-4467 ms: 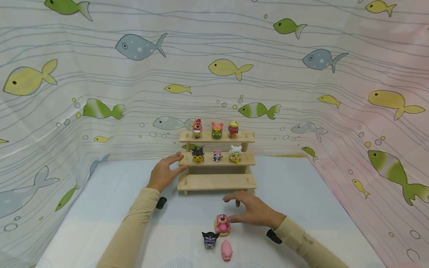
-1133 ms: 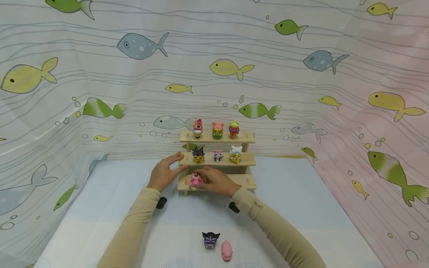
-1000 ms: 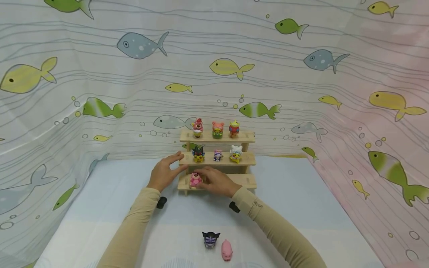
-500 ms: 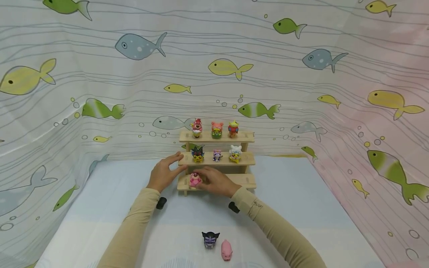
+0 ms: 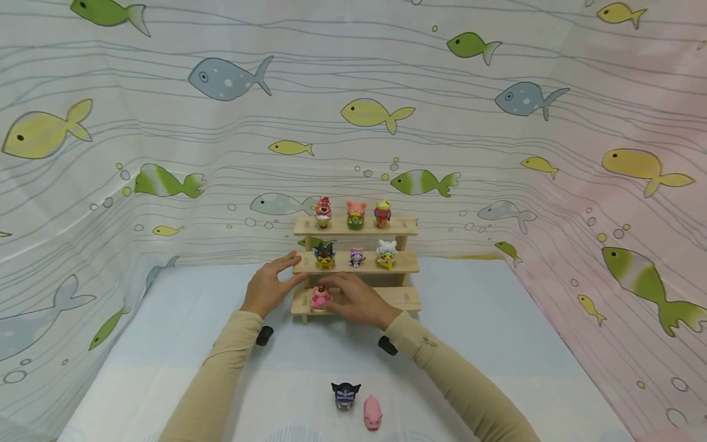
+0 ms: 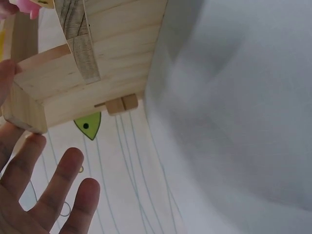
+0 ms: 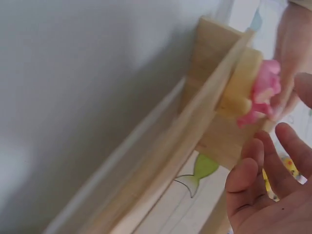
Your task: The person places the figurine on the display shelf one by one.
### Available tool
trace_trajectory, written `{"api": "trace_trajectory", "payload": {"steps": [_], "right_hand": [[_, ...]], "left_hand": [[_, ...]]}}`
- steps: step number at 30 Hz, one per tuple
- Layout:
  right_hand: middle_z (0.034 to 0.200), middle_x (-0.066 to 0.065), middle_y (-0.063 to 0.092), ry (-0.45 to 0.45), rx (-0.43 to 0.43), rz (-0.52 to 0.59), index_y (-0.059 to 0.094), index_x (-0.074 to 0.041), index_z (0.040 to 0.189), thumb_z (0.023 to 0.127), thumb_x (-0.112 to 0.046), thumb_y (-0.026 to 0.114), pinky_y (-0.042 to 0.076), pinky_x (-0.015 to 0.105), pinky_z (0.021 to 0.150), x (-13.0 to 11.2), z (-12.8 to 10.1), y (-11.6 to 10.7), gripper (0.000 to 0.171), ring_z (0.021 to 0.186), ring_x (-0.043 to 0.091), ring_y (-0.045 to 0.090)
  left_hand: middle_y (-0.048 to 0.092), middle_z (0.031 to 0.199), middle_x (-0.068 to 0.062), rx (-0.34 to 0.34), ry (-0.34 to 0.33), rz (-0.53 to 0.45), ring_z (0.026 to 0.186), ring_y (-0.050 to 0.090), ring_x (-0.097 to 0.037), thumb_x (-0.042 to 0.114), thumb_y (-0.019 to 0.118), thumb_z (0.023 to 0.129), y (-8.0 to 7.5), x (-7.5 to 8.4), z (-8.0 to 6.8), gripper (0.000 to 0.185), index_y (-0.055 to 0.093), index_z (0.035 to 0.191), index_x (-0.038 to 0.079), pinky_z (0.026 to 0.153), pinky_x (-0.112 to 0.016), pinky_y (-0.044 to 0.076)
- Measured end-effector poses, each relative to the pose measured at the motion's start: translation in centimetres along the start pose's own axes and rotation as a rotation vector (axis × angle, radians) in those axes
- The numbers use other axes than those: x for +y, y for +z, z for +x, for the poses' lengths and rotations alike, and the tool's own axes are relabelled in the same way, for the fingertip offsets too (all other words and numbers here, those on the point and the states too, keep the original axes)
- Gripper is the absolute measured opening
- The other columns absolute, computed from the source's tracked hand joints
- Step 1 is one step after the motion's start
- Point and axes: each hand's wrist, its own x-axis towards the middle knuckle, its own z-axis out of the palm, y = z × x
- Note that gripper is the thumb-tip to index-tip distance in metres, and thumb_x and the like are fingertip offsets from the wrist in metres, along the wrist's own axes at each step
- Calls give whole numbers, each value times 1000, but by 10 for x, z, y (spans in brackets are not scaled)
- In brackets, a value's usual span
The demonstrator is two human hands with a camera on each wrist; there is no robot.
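— Both hands are up at the wooden stepped shelf (image 5: 356, 263). What is the left hand (image 5: 269, 286) doing?

— It rests against the left end of the middle step, fingers straight and spread, gripping nothing. In the left wrist view the fingers (image 6: 63, 178) lie loose beside the pale, grainy plank end.

— And the right hand (image 5: 359, 299)?

— It sits at the bottom step, just beside the pink bear figure (image 5: 320, 297). From the head view its fingers hide the bear's right side, so contact is hard to judge; the right wrist view shows the fingers (image 7: 253, 168) apart and relaxed, next to the bear, not clamped on it.

— Where does the bear stand?

— Upright at the left end of the lowest step, on a round yellowish base.

— Anything else?

— Six small glossy figures fill the upper two steps. On the pale blue cloth near the person stand a dark figure (image 5: 345, 395) and a smooth pink pig (image 5: 372, 412), side by side.
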Motion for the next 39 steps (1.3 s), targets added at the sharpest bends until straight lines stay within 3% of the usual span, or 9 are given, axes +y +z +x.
{"api": "trace_trajectory", "payload": {"steps": [5,10,18,27,31,39], "right_hand": [[142,-3,56,-38,50,38,57,-18,143,99,-32,69,52,34,91,-11,-9,-9,48,113,22,59],[143,-5,55,-45,86,38,58,-17,141,99,-30,69,50,33,79,-18,-20,-17,45,99,18,56],[129,-7,64,-53,99,78,62,-15,136,101,-36,65,49,33,79,-18,-44,-21,41,95,14,54],[123,-14,66,-75,102,84,63,-27,133,100,-45,63,52,32,84,-18,-78,-22,37,99,4,57],[123,-13,65,-103,110,74,62,-25,133,101,-42,64,51,28,80,-18,-92,-22,37,96,6,56],[120,-12,67,-56,142,69,61,-35,131,98,-45,66,48,27,74,-20,-115,-26,34,92,11,56]], "left_hand": [[52,150,3,-2,2,-4,134,52,-35,53,72,91,-1,0,-1,60,64,140,19,105,-58,44],[52,151,4,-6,-5,-6,135,52,-34,54,71,91,-1,0,-2,60,64,140,20,106,-57,43],[52,150,5,3,-12,-4,134,52,-34,51,72,91,1,1,-2,58,64,140,21,106,-57,44],[53,150,5,16,-1,-1,133,53,-34,50,74,90,2,0,-2,58,64,139,20,105,-57,45],[53,150,5,19,5,-8,133,53,-34,49,74,90,2,0,-2,58,64,139,19,105,-58,44],[53,149,4,23,8,-4,133,53,-34,48,75,90,1,2,-2,58,65,139,19,105,-57,44]]}}
